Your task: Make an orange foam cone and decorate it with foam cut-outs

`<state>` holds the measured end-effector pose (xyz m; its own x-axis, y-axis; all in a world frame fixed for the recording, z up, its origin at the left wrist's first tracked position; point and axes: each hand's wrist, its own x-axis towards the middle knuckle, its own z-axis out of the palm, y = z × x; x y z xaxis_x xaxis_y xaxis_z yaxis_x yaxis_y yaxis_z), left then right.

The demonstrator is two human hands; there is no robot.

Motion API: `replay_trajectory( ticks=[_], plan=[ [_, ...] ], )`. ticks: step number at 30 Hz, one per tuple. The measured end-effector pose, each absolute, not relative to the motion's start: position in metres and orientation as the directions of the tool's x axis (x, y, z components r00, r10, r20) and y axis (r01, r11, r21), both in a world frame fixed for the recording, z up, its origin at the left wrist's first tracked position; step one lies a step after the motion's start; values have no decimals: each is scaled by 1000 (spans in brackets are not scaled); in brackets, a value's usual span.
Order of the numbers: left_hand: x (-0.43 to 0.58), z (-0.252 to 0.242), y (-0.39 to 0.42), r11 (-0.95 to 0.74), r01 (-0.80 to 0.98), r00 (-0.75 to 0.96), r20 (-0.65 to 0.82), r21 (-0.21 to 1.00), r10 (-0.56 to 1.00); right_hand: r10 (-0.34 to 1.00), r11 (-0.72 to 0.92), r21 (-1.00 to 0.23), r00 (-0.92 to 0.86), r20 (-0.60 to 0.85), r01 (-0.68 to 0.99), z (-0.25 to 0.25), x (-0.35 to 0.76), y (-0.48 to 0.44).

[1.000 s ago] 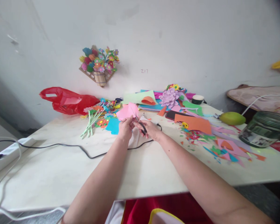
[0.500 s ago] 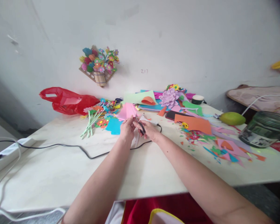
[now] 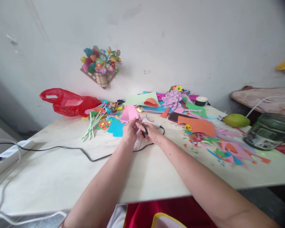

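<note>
My left hand (image 3: 129, 131) pinches a pink sheet of craft foam (image 3: 129, 113) and holds it up over the white table (image 3: 61, 171). Close beside it, my right hand (image 3: 153, 131) is closed round the black handles of a pair of scissors (image 3: 143, 127). The thin blades point up into the lower edge of the pink sheet. Both hands nearly touch at the middle of the table.
A black cable (image 3: 68, 148) crosses the table under my hands. Coloured foam scraps (image 3: 228, 148), an orange sheet (image 3: 197, 125), a purple flower (image 3: 172, 99), green sticks (image 3: 92, 123), a red bag (image 3: 68, 103), a green fruit (image 3: 236, 120) and a glass jar (image 3: 268, 131) lie around.
The pink sheet has turned in my left hand and now shows narrower and more upright. The scissors stay at its edge; both hands have barely shifted.
</note>
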<state>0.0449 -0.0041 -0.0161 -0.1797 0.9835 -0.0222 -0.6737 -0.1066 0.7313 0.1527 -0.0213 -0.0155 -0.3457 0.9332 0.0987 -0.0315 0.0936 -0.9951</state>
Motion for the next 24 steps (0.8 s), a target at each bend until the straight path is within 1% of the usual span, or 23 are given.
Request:
replay_trajectory(
  ticks=[6, 12, 24],
  plan=[
    [31, -18, 2, -98, -603, -105, 44, 792, 994, 913, 87, -996, -398, 90, -25, -13, 161, -22],
    [23, -18, 3, -111, -575, -58, 95, 811, 994, 906, 89, -996, -416, 78, 7, -13, 165, -20],
    [17, -18, 3, -86, -533, -11, 94, 842, 995, 899, 87, -996, -433, 66, 30, -10, 165, -20]
  ],
)
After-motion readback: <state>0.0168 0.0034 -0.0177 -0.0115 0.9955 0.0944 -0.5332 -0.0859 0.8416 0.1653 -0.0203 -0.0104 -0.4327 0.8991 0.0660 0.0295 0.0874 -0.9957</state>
